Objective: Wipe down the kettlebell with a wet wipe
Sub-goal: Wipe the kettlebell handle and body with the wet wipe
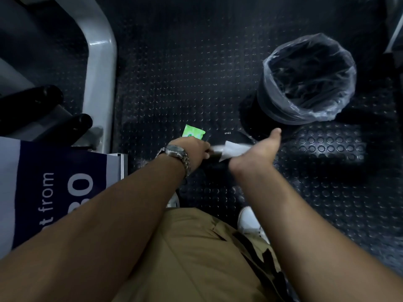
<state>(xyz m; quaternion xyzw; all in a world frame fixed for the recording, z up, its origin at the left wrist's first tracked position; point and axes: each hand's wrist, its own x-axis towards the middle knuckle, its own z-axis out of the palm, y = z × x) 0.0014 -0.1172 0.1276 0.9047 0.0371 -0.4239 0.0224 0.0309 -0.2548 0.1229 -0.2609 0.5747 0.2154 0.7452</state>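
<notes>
The limp, damp wipe [232, 149] stretches from the left hand [192, 149], which seems to pinch its end, to the right hand [259, 151] (fingers hidden, grip unclear), and the kettlebell [227, 136], likely heavy and hard, sits dimly just beyond them, best steadied by its handle.

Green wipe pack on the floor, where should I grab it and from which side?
Pinch the green wipe pack across its long edges from above: it seems to lie flat and thin on the floor, near end hidden behind the left hand.
</notes>
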